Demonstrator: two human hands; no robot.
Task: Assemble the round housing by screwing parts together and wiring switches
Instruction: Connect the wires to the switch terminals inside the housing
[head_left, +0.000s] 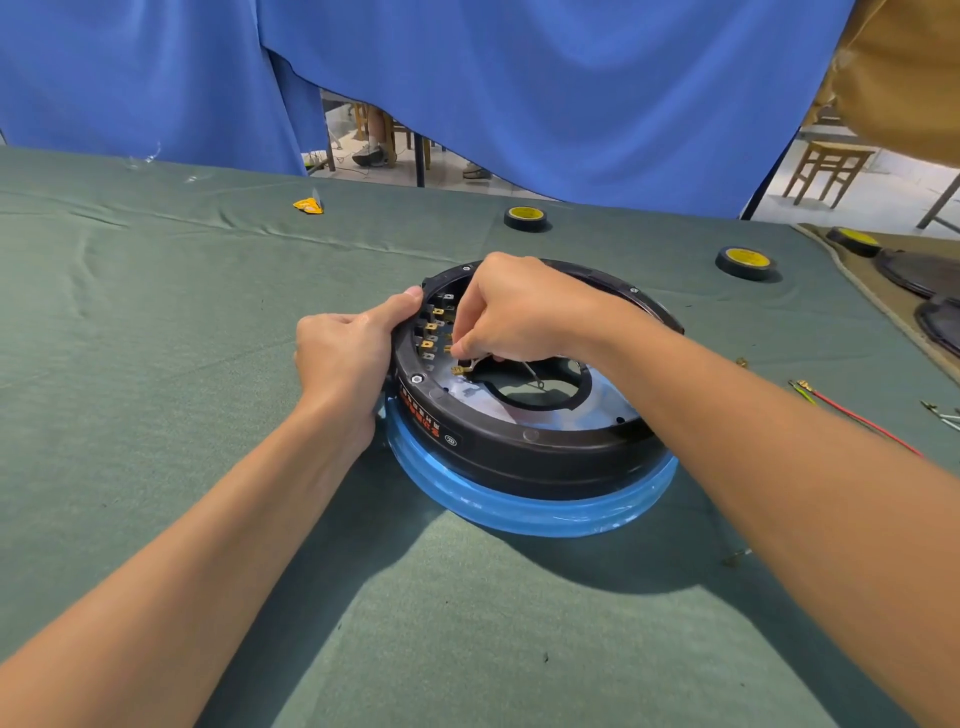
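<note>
Housing (524, 452) – switch terminals (434, 327) inside; left hand (345, 353) gripping rim, right hand (511, 312) pinching wire (475, 364)

One housing (519, 457), three tape rolls (525, 217) (745, 262) (854, 240) (yellow-cored), two hands (345, 353) (511, 312).

Orange and white characters run along the black wall of the housing (519, 460), too skewed to read. The oval mark (451, 440) beside them and the yellow tape-roll labels (525, 213) are illegible too.

Bright, sharp focus, hard shadows, wide-angle bowing
</note>
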